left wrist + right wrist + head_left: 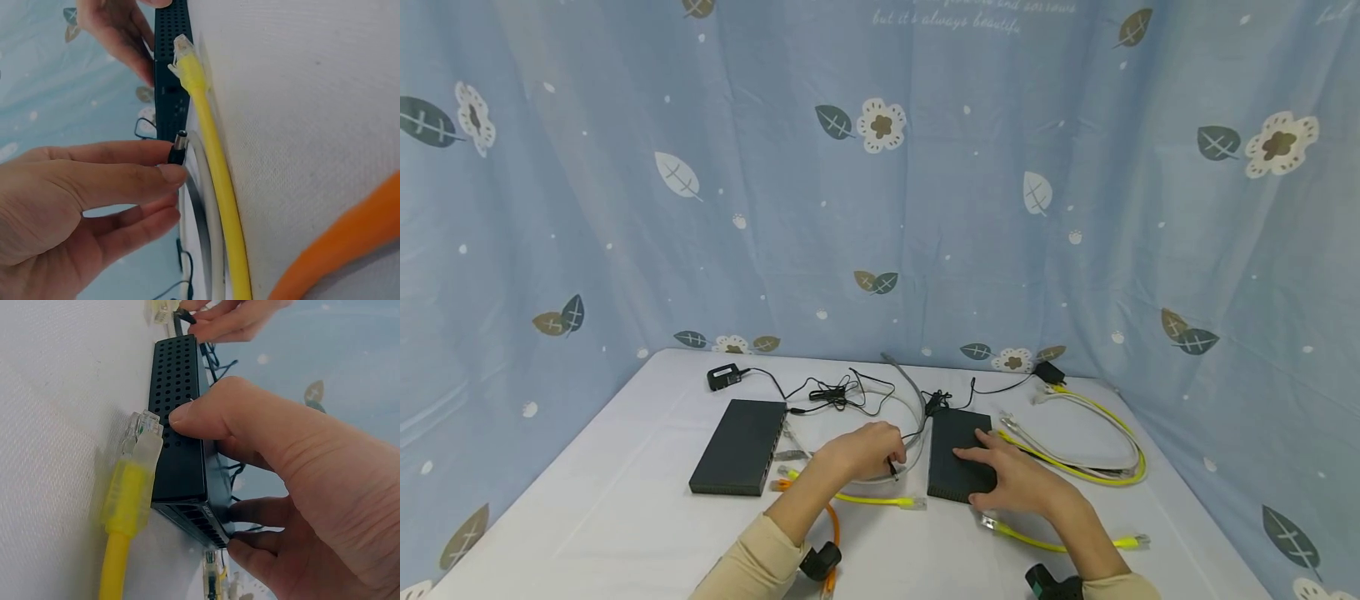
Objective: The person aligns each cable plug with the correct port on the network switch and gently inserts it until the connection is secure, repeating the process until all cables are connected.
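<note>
My left hand [859, 454] pinches a black barrel power plug [179, 148] between thumb and fingers, its metal tip bare. The plug is held apart from the right-hand black network switch [953, 446], on its left side. On that switch rests my right hand [1018, 479]; in the right wrist view the thumb [200, 419] presses the perforated side while other fingers lie over the top and port edge. Ports show along the switch's right side. A short yellow network cable [880, 501] lies below the left hand, its clear connector facing the switch.
A second black switch [737, 450] lies at left, a thin black cord running from it toward a power adapter [724, 377]. Another adapter [1048, 372] sits at the back right. Grey cable [917, 392], orange cable [836, 525], looped yellow cable [1138, 454] and another yellow cable [1037, 543] surround the hands.
</note>
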Motion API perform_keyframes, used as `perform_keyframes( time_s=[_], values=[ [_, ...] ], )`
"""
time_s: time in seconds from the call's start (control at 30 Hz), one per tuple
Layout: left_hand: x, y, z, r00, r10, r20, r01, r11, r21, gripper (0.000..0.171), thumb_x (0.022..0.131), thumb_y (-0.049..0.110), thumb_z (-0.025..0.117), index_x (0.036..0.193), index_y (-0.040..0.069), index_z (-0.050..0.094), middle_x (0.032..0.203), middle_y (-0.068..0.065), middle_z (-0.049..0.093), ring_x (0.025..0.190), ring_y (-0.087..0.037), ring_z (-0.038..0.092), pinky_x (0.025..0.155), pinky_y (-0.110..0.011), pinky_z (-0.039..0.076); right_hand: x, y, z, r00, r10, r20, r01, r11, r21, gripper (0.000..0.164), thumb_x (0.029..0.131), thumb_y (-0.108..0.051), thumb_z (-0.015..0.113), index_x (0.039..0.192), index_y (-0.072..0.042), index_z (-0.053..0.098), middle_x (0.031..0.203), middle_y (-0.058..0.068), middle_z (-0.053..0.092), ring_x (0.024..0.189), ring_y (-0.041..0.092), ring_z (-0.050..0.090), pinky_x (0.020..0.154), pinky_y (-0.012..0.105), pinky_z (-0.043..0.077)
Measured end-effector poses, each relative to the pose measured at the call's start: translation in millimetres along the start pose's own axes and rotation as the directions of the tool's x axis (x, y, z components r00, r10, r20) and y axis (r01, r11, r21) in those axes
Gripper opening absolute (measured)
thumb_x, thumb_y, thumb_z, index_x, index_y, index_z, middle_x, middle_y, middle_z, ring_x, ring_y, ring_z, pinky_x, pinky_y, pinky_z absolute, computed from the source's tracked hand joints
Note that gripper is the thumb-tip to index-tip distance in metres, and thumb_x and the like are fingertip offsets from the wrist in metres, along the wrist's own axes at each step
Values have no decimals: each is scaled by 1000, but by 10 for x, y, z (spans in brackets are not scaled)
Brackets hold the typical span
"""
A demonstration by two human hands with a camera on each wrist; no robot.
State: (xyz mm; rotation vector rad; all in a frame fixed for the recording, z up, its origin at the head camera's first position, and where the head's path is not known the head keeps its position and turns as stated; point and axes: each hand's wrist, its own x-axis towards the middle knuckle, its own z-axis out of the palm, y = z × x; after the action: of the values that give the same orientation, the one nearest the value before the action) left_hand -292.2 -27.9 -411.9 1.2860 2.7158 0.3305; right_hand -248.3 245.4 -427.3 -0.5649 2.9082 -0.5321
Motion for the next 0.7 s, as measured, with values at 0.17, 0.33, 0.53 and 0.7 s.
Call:
perform_keyframes(
  time_s=[0.17,0.33,0.53,0.7],
  values=[
    [-9,-42,-23,1000,6,-15,-7,1000,-20,32,82,-7,72,104,15,79,103,5,75,95,-5,67,79,-13,51,6,-4,1,1000,4,-2,-4,1000,-17,66,75,-39,81,137,-28,59,156,25,33,142,50,32,102,66,40],
    [-7,-81,-54,998,44,-47,-44,999,-11,24,83,-3,74,100,12,80,99,3,75,90,-5,68,75,-11,50,10,-6,-13,1000,8,3,-8,1000,-21,67,75,-40,81,138,-27,58,156,24,33,142,50,32,102,67,40],
    [16,-78,-62,992,90,-86,-89,996,18,18,87,3,71,100,13,80,95,4,76,85,-2,66,71,-13,49,15,6,-8,1000,9,-2,-9,1000,-12,66,76,-39,81,137,-28,59,156,24,34,143,49,30,103,67,38],
    [16,-57,-44,980,140,-138,-124,985,120,15,88,9,72,98,17,80,88,6,72,82,-4,61,73,-15,48,13,1,1,1000,18,6,-18,1000,-9,66,76,-39,80,137,-28,59,156,23,34,144,49,29,105,68,37]
  ],
)
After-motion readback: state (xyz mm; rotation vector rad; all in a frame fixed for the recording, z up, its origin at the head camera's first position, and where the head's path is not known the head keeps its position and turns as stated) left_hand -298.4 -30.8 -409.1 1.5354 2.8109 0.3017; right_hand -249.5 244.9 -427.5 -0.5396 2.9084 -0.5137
